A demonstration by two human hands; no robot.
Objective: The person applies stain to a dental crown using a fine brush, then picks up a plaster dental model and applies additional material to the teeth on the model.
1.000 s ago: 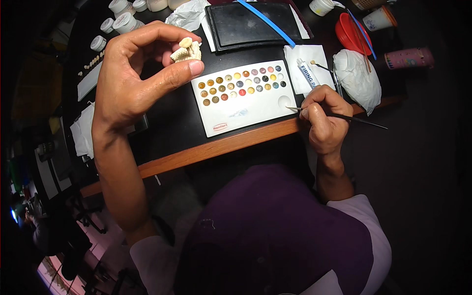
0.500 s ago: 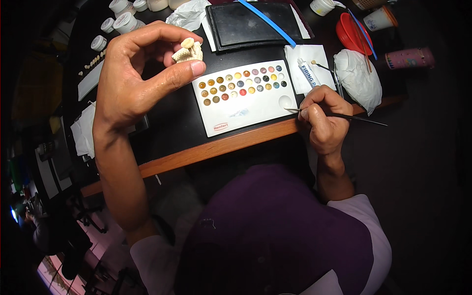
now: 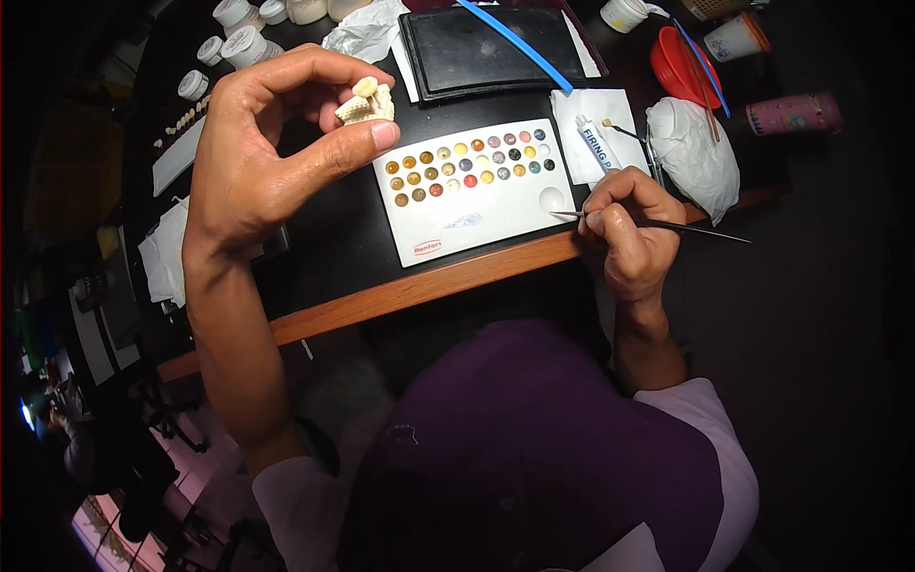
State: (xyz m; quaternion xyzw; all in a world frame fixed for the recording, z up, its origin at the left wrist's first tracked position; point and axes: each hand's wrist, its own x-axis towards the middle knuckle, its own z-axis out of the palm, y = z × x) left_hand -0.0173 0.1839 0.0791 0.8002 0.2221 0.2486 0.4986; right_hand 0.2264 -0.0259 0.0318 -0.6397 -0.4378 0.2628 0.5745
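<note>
Raised over the left of the table, my left hand [image 3: 276, 153] pinches a small cream dental model [image 3: 370, 105] with a pale tooth crown on top, between thumb and fingers. My right hand [image 3: 631, 234] is closed around a thin, dark-handled paintbrush [image 3: 691, 229]. The brush's fine tip points left, at the lower edge of the round well in a white palette [image 3: 505, 214]; whether it touches the surface I cannot tell. Rows of small coloured paint dots, brown, yellow, red, grey and blue, fill the palette's upper half. A bluish smear marks its lower middle.
Beyond the palette lies a black flat case [image 3: 496, 57] with a blue strip across it. A tube [image 3: 599, 143] rests on white paper, beside a crumpled white tissue [image 3: 694, 157] and a red bowl [image 3: 679, 71]. Several white jars [image 3: 250, 46] stand far left, near a tooth shade row [image 3: 186, 119].
The dental model has tilted slightly in my left hand. My right hand and the brush have barely shifted, with the tip still by the well.
</note>
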